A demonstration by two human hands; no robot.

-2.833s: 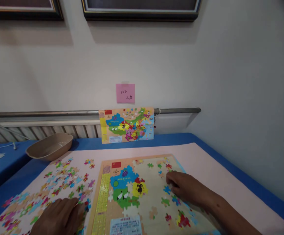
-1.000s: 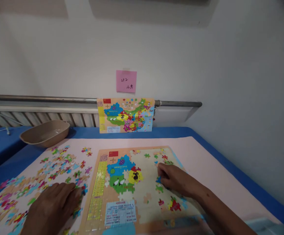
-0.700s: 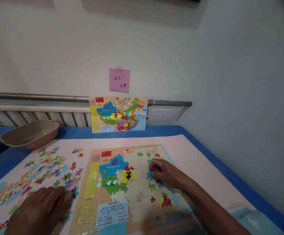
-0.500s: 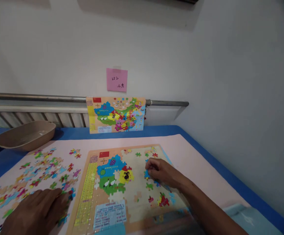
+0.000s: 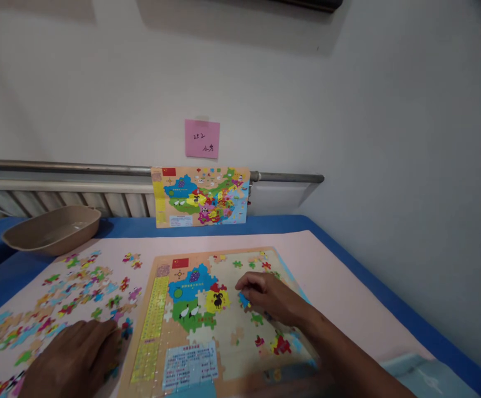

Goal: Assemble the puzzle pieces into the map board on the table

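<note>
My right hand (image 5: 265, 294) is over the middle of the puzzle board, fingers curled in a pinch. A blue puzzle piece (image 5: 244, 302) shows just under its fingertips; the fingers hide most of the grip. On the partly filled jigsaw puzzle (image 5: 188, 284), the left side is joined into a map with a flag, cranes and a ram. Loose pieces, such as a red one (image 5: 280, 345) and a green one (image 5: 257, 319), lie on the bare right part. My left hand (image 5: 72, 354) rests palm down beside the board, fingers extended over scattered pieces (image 5: 78, 290).
A brown tray (image 5: 52, 229) stands at the back left. The printed reference map (image 5: 201, 197) hangs from a metal pipe (image 5: 66, 167) below a pink note (image 5: 202, 139). Pale plastic (image 5: 420, 376) lies at the front right. A wall bounds the table behind and right.
My right hand has shifted slightly left across the board, and the blue piece under its fingertips sits a little further left too. My left hand stays by the loose pieces. The view has tilted slightly.
</note>
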